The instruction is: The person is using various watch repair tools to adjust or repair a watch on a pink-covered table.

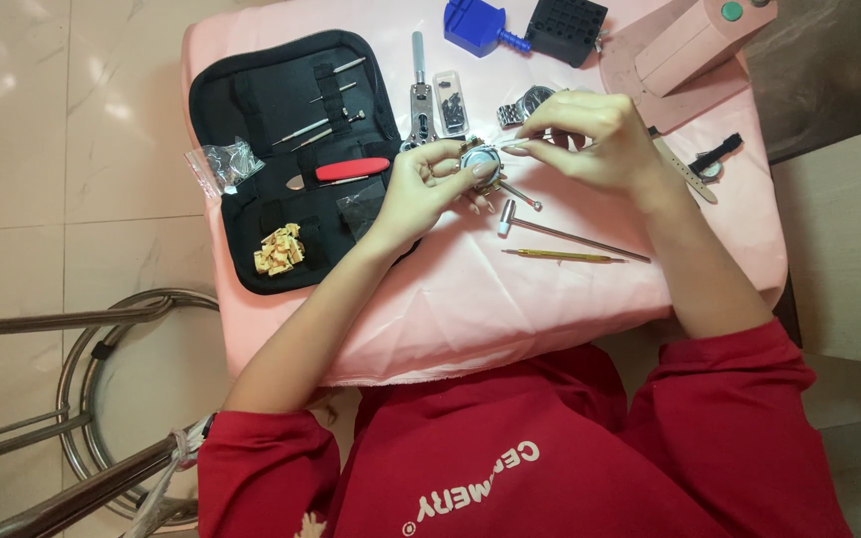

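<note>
Red sleeves (590, 468), pushed up above the elbows, lay closest to the lens, and both bare forearms reached forward from them over a table draped in pink cloth (470, 309). The left hand (421, 189) was bent inward at the wrist, fingers curled around a small round watch case (480, 161) and holding it just above the cloth. The right hand (590, 139) arched over from the other side, knuckles up, its fingertips pinched together on something thin at the case's edge; what that was could not be told. The two hands nearly met over the case.

Just beneath them lay a small silver hammer (560, 231) and, beside it, a slim yellow-handled tool (560, 256), both flat on the cloth. Behind the right hand rested a metal watch bracelet (520, 108). To the left a black zip case (291, 159) lay open, holding thin picks and a red-handled knife (351, 168), with a heap of small tan pieces (279, 249) at its lower corner. At the far edge stood a blue tool (480, 25), a black block (565, 28) and a pink stand (690, 45). A metal stool (102, 399) stood on the tiled floor to the left.
</note>
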